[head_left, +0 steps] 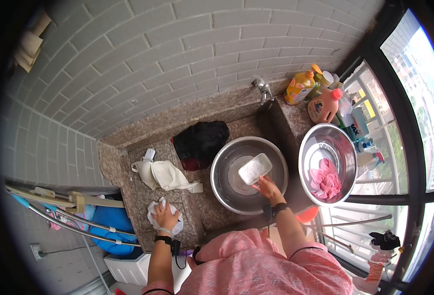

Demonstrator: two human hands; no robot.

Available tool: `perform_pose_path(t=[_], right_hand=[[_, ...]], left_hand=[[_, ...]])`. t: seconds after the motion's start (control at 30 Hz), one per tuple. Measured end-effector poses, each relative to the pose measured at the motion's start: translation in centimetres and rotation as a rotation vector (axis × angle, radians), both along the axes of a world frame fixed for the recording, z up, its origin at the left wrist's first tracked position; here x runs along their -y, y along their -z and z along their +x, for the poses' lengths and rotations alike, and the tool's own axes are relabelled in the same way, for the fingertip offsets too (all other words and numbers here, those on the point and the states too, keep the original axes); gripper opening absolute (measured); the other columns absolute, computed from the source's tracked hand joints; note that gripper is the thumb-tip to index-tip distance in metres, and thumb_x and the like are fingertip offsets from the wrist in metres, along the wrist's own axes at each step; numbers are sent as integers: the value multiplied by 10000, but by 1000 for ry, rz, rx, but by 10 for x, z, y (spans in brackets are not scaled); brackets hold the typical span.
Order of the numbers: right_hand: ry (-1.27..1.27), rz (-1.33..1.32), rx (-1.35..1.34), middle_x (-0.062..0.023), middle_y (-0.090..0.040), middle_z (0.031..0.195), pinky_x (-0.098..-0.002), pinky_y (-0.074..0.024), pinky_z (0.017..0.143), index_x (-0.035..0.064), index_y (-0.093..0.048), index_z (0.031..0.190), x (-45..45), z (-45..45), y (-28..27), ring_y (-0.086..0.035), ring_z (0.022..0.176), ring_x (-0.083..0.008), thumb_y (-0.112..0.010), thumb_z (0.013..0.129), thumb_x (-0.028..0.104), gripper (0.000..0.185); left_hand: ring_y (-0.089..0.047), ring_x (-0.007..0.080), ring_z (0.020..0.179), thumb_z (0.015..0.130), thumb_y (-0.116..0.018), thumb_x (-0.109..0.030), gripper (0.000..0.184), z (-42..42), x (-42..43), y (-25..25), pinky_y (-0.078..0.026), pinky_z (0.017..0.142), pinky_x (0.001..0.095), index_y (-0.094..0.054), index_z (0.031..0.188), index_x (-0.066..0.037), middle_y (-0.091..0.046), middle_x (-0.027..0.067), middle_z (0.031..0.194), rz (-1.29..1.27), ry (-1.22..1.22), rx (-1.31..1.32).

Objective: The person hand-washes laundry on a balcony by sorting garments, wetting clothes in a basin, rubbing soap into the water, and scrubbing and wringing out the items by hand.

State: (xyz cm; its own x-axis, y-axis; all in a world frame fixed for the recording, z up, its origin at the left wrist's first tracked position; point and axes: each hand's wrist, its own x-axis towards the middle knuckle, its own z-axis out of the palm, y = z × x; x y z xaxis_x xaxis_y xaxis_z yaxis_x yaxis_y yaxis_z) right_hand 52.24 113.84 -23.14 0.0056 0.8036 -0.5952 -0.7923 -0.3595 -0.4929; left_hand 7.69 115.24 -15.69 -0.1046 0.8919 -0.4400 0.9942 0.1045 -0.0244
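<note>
My left hand (165, 216) lies with its fingers spread on a bunched white cloth (179, 227) at the left edge of the stone sink. In my right hand (267, 187) is a small white rectangular container (255, 169), gripped at its lower edge above a large metal basin (217, 189). That basin stands in the sink. Left of the basin lies a black garment (202, 140) with a dark red part. A cream cloth (167, 175) is spread on the stone surface, with a small white object (149, 154) beside it.
A second metal basin (305, 187) at the right holds pink cloth (327, 182). Bottles, including an orange one (299, 88) and a pink one (323, 105), stand behind it. The faucet (263, 91) is on the wall. Metal poles (89, 223) cross the left side.
</note>
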Motion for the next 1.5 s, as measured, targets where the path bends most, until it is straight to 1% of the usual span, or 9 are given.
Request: perform_pose_path(t=[0.07,0.2,0.3,0.37,0.5,0.57,1.3,1.4,1.5], right_hand=[[-187,51,92,-72,-455,1249,-460,-416,945,107,-359,1289,0,2,-21,-437,1181,-241,-569,877,173,467],[-16,81,93,-60,-447,1284,-474,-384,966,131,-309,1335,0,7,-9,-428,1193,-241,-608,851,226,577],[-244,83,177,-61,-447,1282,-490,-383,965,129,-297,1337,-1,12,-17,-429,1194,-254,-600,855,196,573],[-2,64,82,-69,-455,1244,-481,-437,918,120,-324,1309,-2,11,-15,-466,1148,-237,-558,877,125,491],[-205,97,142,-72,-436,1263,-485,-436,919,111,-295,1322,-4,8,-25,-460,1154,-239,-553,878,112,513],[-59,77,66,-78,-444,1261,-480,-434,924,92,-287,1322,-7,3,-21,-467,1146,-245,-547,882,113,512],[34,-7,139,-77,-495,1143,-481,-445,924,70,-348,1285,9,9,-25,-498,1093,-230,-577,862,97,481],[-150,40,161,-86,-492,1147,-484,-448,920,72,-348,1286,11,10,-30,-501,1089,-228,-583,859,100,488],[19,54,138,-95,-479,1165,-481,-458,904,68,-342,1286,10,11,-29,-489,1110,-235,-594,853,100,502]], left_hand=[[-186,372,1301,751,-597,-454,677,0,-1,-2,-155,995,644,-387,1314,-141,-283,143,1396,-7,-1,-2],[-183,371,1302,755,-596,-452,672,0,1,0,-157,997,642,-389,1314,-141,-282,146,1397,15,12,-1],[-181,369,1304,758,-595,-452,668,1,1,-2,-157,998,639,-392,1315,-144,-290,147,1395,-1,8,-12],[-181,369,1304,757,-596,-452,669,2,1,-3,-156,999,638,-393,1315,-145,-295,146,1393,3,-3,-3],[-192,361,1298,762,-580,-445,649,6,-2,-13,-136,1007,635,-412,1310,-140,-294,133,1393,-20,-25,7],[-190,365,1300,756,-591,-448,664,2,0,-6,-142,1006,633,-401,1316,-145,-297,139,1392,1,-18,9],[-219,356,1285,749,-595,-445,647,0,2,-1,-158,997,642,-432,1293,-136,-319,125,1380,58,4,16],[-218,355,1289,746,-594,-448,653,0,3,-2,-154,1000,640,-429,1294,-134,-318,126,1381,66,5,18],[-210,354,1296,746,-591,-451,660,0,3,-2,-148,1003,639,-422,1300,-135,-315,127,1385,55,4,13]])
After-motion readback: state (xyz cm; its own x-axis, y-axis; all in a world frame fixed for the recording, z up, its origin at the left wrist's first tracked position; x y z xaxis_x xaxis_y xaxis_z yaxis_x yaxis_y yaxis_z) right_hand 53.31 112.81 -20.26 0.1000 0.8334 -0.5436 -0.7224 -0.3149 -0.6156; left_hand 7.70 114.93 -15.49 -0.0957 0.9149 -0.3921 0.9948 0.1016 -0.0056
